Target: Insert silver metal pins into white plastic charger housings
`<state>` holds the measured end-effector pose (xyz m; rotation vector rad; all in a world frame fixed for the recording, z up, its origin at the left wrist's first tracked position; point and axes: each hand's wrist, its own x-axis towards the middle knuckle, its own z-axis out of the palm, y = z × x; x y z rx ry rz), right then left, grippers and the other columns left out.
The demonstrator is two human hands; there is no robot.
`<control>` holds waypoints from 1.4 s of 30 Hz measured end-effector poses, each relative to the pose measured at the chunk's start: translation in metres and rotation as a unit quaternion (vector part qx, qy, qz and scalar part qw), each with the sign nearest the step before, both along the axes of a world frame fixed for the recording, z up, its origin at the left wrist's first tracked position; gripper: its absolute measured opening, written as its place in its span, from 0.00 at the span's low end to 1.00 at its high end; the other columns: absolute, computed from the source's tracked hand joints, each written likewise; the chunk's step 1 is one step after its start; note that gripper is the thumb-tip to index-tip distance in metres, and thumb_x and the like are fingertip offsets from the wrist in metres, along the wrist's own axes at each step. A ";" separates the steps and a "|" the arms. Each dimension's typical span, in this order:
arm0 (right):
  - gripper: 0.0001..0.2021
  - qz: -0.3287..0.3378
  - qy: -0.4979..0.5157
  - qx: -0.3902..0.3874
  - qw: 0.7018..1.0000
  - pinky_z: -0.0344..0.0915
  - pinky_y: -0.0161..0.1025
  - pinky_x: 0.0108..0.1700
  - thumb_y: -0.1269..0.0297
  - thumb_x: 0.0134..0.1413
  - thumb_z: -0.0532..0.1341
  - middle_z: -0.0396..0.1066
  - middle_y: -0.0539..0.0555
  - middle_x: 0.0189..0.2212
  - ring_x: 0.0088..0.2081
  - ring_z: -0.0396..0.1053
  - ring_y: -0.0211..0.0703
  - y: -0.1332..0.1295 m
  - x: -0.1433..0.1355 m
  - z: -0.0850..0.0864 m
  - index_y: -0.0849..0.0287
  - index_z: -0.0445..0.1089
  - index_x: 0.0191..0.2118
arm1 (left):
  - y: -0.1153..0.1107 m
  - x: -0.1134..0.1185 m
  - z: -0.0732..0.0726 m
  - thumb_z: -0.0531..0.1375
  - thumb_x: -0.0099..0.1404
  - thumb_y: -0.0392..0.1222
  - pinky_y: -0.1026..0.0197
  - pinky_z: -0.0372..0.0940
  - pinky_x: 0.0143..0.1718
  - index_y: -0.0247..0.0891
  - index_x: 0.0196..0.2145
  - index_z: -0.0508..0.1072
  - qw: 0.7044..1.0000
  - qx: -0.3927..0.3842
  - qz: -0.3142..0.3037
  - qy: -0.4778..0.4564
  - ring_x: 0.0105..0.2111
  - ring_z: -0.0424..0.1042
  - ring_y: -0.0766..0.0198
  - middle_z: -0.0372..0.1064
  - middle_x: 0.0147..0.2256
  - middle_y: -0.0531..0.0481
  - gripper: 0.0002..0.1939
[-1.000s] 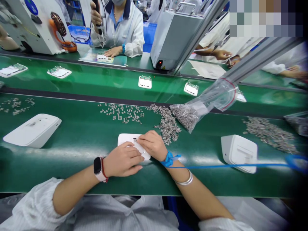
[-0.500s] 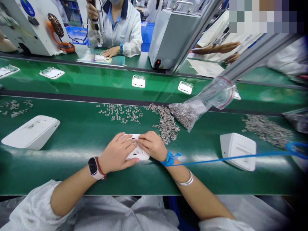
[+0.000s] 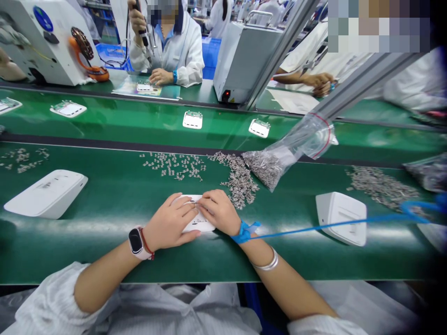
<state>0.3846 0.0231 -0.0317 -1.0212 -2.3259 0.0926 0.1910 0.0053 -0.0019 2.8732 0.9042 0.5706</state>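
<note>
- Near the pile of small metal parts [image 3: 240,179], just in front of it, lies the white case [image 3: 198,222] on the green belt [image 3: 115,200], and both hands are on it.
- One second ago the left hand [image 3: 170,223] sat low at the near end of the case; now it has slid up and lies flat over the left half, pressing it down.
- Right hand [image 3: 219,211] has hardly moved — its fingertips [image 3: 201,203] pinch at a spot on top of the case, touching the left fingers.
- What the pinch holds is too small to see.
- So the hands have come close together, and the case looks held steady for fine work.
- Another white case [image 3: 341,217] sits well to the right of the pile, one more [image 3: 45,193] far to the left.
</note>
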 end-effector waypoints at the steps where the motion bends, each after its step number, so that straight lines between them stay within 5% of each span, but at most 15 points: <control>1: 0.08 -0.006 0.019 -0.015 1.000 0.60 0.42 0.42 0.68 0.56 0.54 0.69 0.56 0.36 0.39 0.63 0.43 0.001 0.001 0.000 0.59 0.67 0.40 | 0.000 -0.001 -0.001 0.51 0.63 0.52 0.47 0.52 0.53 0.33 0.43 0.69 1.000 0.006 -0.012 -0.008 0.47 0.64 0.53 0.69 0.43 0.42 0.20; 6: 0.13 0.001 0.063 -0.078 0.995 0.60 0.45 0.46 0.67 0.56 0.54 0.70 0.56 0.40 0.43 0.65 0.45 0.004 0.001 -0.005 0.58 0.64 0.47 | 0.002 -0.002 -0.007 0.51 0.64 0.48 0.52 0.55 0.52 0.33 0.40 0.69 0.996 -0.009 -0.075 -0.040 0.44 0.66 0.57 0.70 0.41 0.44 0.16; 13: 0.14 -0.027 0.047 -0.088 0.995 0.61 0.45 0.47 0.64 0.54 0.56 0.71 0.56 0.40 0.43 0.66 0.46 0.009 0.006 0.004 0.58 0.65 0.47 | 0.000 0.001 -0.006 0.51 0.64 0.42 0.54 0.56 0.49 0.36 0.39 0.69 0.996 -0.058 -0.042 -0.047 0.39 0.69 0.62 0.71 0.37 0.48 0.10; 16: 0.15 -0.119 0.010 -0.008 0.993 0.60 0.47 0.49 0.61 0.55 0.56 0.69 0.58 0.43 0.46 0.64 0.49 0.006 0.056 0.015 0.58 0.66 0.48 | -0.010 -0.007 -0.004 0.51 0.64 0.41 0.53 0.55 0.49 0.37 0.40 0.68 0.997 -0.041 0.041 -0.050 0.40 0.69 0.61 0.71 0.38 0.48 0.10; 20: 0.23 -0.395 0.004 0.100 0.913 0.59 0.51 0.49 0.52 0.54 0.53 0.66 0.65 0.43 0.47 0.62 0.55 -0.021 0.173 0.008 0.66 0.66 0.47 | -0.026 -0.044 -0.007 0.52 0.64 0.40 0.52 0.55 0.49 0.37 0.42 0.67 0.983 0.037 0.173 -0.053 0.42 0.69 0.58 0.71 0.41 0.45 0.10; 23: 0.33 -0.496 -0.078 0.066 0.862 0.59 0.55 0.47 0.44 0.52 0.48 0.65 0.70 0.42 0.46 0.62 0.61 -0.054 0.246 -0.014 0.72 0.65 0.48 | -0.034 -0.087 -0.014 0.53 0.63 0.44 0.51 0.57 0.46 0.37 0.43 0.66 0.964 0.082 0.251 -0.021 0.42 0.70 0.55 0.72 0.41 0.45 0.12; 26: 0.33 -0.537 -0.112 -0.008 0.836 0.62 0.53 0.42 0.44 0.52 0.43 0.67 0.69 0.39 0.43 0.64 0.60 -0.081 0.274 -0.034 0.71 0.66 0.46 | -0.035 -0.129 -0.018 0.52 0.64 0.47 0.50 0.59 0.45 0.37 0.42 0.67 0.930 0.122 0.346 0.010 0.38 0.72 0.54 0.72 0.38 0.46 0.14; 34: 0.30 -0.614 0.053 0.006 0.787 0.64 0.46 0.35 0.46 0.53 0.46 0.71 0.66 0.35 0.32 0.69 0.52 -0.120 0.230 -0.041 0.69 0.71 0.40 | -0.027 -0.180 -0.009 0.43 0.65 0.50 0.49 0.61 0.41 0.31 0.42 0.68 0.864 0.096 0.487 0.087 0.40 0.71 0.45 0.70 0.37 0.41 0.22; 38: 0.23 -0.526 0.093 0.016 0.846 0.63 0.42 0.33 0.49 0.52 0.52 0.72 0.63 0.31 0.28 0.67 0.46 -0.145 0.198 -0.041 0.67 0.72 0.36 | -0.022 -0.196 -0.008 0.44 0.64 0.51 0.51 0.59 0.40 0.34 0.46 0.67 0.849 0.101 0.516 0.056 0.45 0.68 0.47 0.72 0.36 0.47 0.23; 42: 0.10 -0.351 0.095 -0.006 0.932 0.62 0.43 0.36 0.60 0.52 0.57 0.71 0.55 0.26 0.30 0.67 0.44 -0.153 0.146 -0.030 0.60 0.71 0.32 | -0.010 -0.186 -0.004 0.48 0.64 0.51 0.48 0.57 0.45 0.38 0.52 0.64 0.849 0.132 0.511 0.015 0.49 0.65 0.47 0.71 0.42 0.49 0.22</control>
